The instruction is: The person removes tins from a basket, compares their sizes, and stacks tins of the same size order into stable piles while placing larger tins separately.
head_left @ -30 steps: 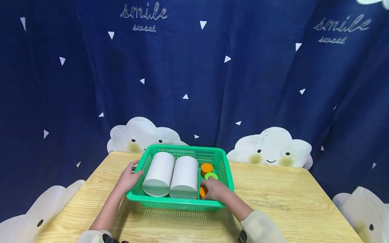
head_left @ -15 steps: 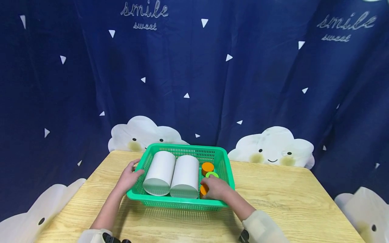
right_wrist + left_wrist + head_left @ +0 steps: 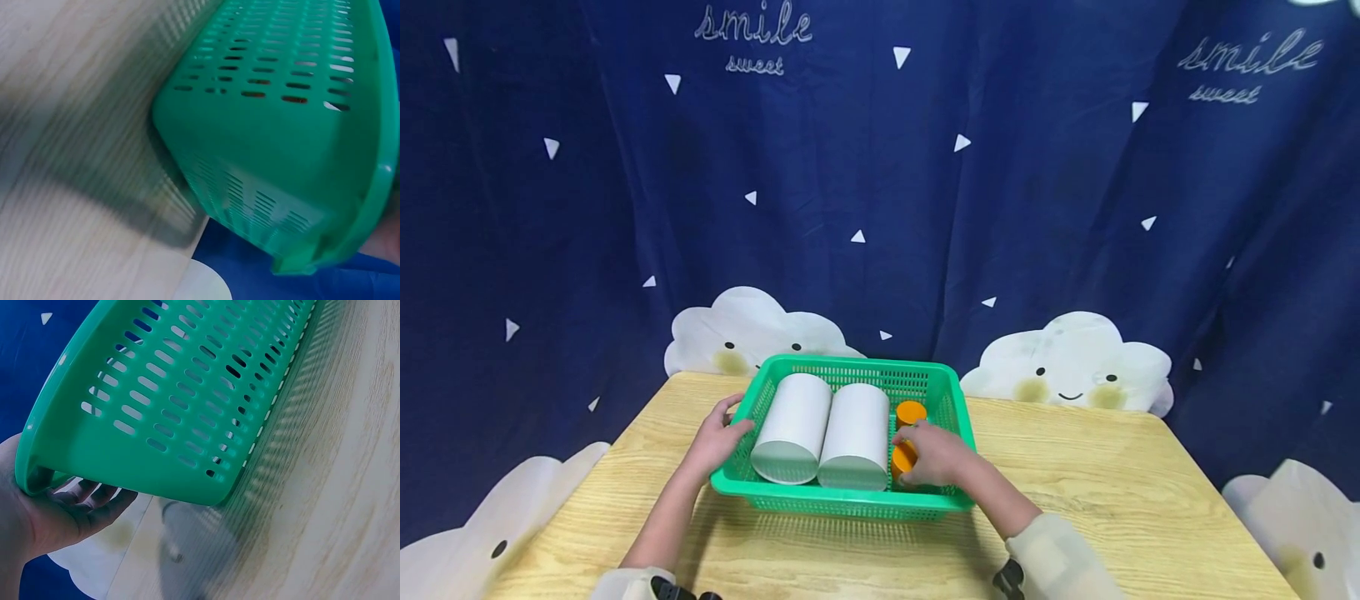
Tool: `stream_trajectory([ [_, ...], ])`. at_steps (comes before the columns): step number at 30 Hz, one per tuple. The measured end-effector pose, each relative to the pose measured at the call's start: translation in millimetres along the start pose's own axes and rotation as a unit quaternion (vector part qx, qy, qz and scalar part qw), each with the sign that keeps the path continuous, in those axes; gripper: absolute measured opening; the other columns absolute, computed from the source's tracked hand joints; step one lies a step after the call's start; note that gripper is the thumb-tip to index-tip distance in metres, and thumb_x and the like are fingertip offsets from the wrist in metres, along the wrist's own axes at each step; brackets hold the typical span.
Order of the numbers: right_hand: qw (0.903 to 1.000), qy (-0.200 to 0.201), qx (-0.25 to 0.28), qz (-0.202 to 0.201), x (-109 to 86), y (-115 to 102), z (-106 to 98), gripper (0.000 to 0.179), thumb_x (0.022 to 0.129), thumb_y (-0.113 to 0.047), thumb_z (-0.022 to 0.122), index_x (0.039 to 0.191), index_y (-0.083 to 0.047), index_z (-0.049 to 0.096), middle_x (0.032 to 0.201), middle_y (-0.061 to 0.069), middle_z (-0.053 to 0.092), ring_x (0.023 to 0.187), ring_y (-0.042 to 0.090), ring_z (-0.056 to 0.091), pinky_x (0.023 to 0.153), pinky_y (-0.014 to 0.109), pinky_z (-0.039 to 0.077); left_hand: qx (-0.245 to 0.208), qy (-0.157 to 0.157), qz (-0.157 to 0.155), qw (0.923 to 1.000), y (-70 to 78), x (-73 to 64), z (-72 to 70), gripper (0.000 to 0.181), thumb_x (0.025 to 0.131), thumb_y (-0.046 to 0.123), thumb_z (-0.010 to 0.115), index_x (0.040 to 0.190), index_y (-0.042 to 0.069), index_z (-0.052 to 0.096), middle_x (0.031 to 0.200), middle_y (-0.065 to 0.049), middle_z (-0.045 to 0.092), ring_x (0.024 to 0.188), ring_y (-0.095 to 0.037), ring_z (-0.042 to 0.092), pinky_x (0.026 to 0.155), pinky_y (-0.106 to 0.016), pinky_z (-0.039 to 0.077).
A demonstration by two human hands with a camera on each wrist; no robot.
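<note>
In the head view a green plastic basket [image 3: 842, 495] stands on the wooden table. My left hand [image 3: 715, 440] grips its left rim, and in the left wrist view the fingers [image 3: 103, 503] bend beneath that rim. Two large white cylinders [image 3: 795, 425] lie side by side inside. To their right, my right hand [image 3: 936, 454] reaches in with finger and thumb on opposite sides of the nearer orange cylinder [image 3: 904, 458]. Behind it is another orange cylinder [image 3: 911, 412], partly covered by the hand. From the right wrist view the basket's wall hides most of this hand.
The wooden table [image 3: 1090, 492] extends to both sides of the basket. Beyond its far edge hangs a dark blue curtain [image 3: 820, 167] with white triangles and smiling clouds [image 3: 1067, 362].
My right hand has shifted slightly back and its finger and thumb are spread wider. More of the nearer orange cylinder shows; the light green piece is now out of sight. My left hand stays put.
</note>
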State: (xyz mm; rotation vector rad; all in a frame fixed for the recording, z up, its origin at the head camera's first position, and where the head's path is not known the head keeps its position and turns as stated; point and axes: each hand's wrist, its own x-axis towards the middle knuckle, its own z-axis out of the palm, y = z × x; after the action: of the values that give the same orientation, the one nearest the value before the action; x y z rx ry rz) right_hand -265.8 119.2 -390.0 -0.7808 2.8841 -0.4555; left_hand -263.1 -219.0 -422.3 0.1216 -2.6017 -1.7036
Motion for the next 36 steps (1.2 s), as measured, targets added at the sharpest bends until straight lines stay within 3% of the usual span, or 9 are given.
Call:
stream_trajectory([
  [8, 0.9997, 0.008, 0.024, 0.001, -4.6, 1, -18, 0.049, 0.071, -0.025, 0.079, 0.115, -0.010, 0.062, 0.107, 0.007, 0.056, 0.085, 0.018, 0.049, 0.078, 0.038, 0.047, -0.002, 0.001, 0.001, 1.0000, -0.6, 0.3, 0.3, 0.059, 0.093, 0.012, 0.047, 0.145, -0.001, 0.022, 0.128, -0.034, 0.045, 0.107, -0.041, 0.056, 0.077, -0.039, 0.054],
  [17, 0.9993, 0.031, 0.020, 0.009, -5.9, 6, -37, 0.049, 0.070, -0.025, 0.080, 0.114, -0.012, 0.063, 0.099, 0.003, 0.055, 0.079, 0.016, 0.048, 0.070, 0.031, 0.046, -0.001, -0.002, 0.003, 1.0000, -1.7, 0.1, -0.3, 0.059, 0.094, 0.012, 0.047, 0.145, -0.002, 0.021, 0.128, -0.034, 0.044, 0.105, -0.039, 0.057, 0.075, -0.039, 0.054],
  [27, 0.9986, 0.052, 0.008, 0.005, -10.2, 13, -60, 0.048, 0.070, -0.024, 0.078, 0.114, -0.011, 0.064, 0.104, 0.006, 0.058, 0.081, 0.016, 0.049, 0.070, 0.030, 0.045, 0.001, -0.004, 0.000, 1.0000, -1.2, 1.5, 0.8, 0.060, 0.094, 0.014, 0.047, 0.146, -0.001, 0.020, 0.128, -0.034, 0.044, 0.106, -0.041, 0.057, 0.078, -0.041, 0.054],
  [36, 0.9980, 0.062, 0.008, 0.009, -14.8, 21, -68, 0.047, 0.072, -0.025, 0.078, 0.114, -0.012, 0.064, 0.103, 0.006, 0.057, 0.082, 0.016, 0.049, 0.070, 0.030, 0.045, 0.008, -0.002, 0.004, 1.0000, -3.6, 0.5, -0.2, 0.060, 0.095, 0.014, 0.047, 0.146, 0.000, 0.021, 0.128, -0.033, 0.045, 0.107, -0.041, 0.056, 0.078, -0.042, 0.053],
])
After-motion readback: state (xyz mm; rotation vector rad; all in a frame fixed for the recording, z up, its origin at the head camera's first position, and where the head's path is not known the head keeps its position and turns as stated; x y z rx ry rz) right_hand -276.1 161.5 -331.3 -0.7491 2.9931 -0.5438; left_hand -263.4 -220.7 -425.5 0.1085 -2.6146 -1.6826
